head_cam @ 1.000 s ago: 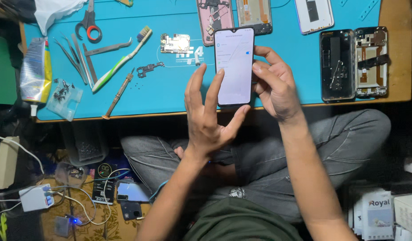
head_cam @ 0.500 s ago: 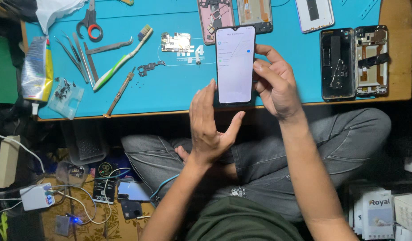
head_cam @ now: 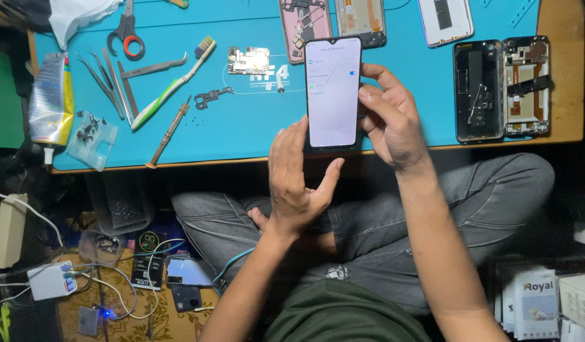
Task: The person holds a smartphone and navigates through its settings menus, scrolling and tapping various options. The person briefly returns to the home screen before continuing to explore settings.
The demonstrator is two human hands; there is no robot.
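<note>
My right hand (head_cam: 394, 120) grips a smartphone (head_cam: 332, 92) by its right edge, holding it upright over the blue work mat (head_cam: 242, 120). Its screen is lit white. My left hand (head_cam: 297, 180) hovers just below and left of the phone, fingers together and pointing up near its lower left corner, thumb out toward its bottom edge. It holds nothing.
On the mat lie a circuit board (head_cam: 249, 60), a toothbrush (head_cam: 172, 82), scissors (head_cam: 126, 28), tweezers (head_cam: 102, 76), a screwdriver (head_cam: 169, 132), a tube (head_cam: 50, 98) and a bag of screws (head_cam: 91, 136). Opened phone bodies (head_cam: 501, 88) sit right and top. Chargers and cables (head_cam: 52, 278) clutter the floor.
My left hand has drawn back down from the phone's left side to below its lower corner. The screen now shows a different page. The right hand has kept its hold.
</note>
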